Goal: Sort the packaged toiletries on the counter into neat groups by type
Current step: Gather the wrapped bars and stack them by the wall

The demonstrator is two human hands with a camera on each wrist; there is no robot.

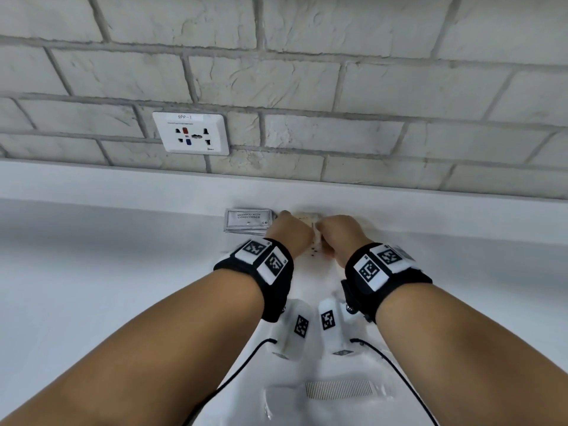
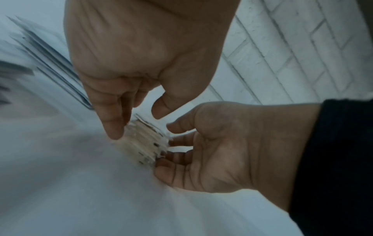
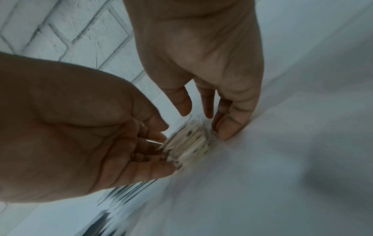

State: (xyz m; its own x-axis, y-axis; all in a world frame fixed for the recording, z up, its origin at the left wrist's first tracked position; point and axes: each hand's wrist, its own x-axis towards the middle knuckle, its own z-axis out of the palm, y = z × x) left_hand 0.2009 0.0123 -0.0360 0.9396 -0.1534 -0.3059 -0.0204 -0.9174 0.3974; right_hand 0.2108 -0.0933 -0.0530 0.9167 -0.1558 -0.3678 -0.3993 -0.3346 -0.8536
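Note:
A small stack of beige packets (image 1: 307, 217) lies at the back of the white counter (image 1: 92, 272), against the wall ledge. My left hand (image 1: 287, 229) and right hand (image 1: 338, 232) flank it. In the left wrist view the left hand (image 2: 137, 123) points its fingers down onto the stack (image 2: 143, 143) while the right hand (image 2: 167, 146) touches the opposite edge. The right wrist view shows the right hand (image 3: 203, 123) with straight fingers at the stack's (image 3: 187, 143) far side, and the left hand (image 3: 161, 140) touching its near edge. Neither hand lifts it.
A pile of grey "shampoo with conditioner" sachets (image 1: 248, 221) lies just left of the left hand, blurred in the left wrist view (image 2: 56, 63). A comb in clear wrap (image 1: 338, 388) lies near the front edge. A wall socket (image 1: 190, 133) sits on the brick wall.

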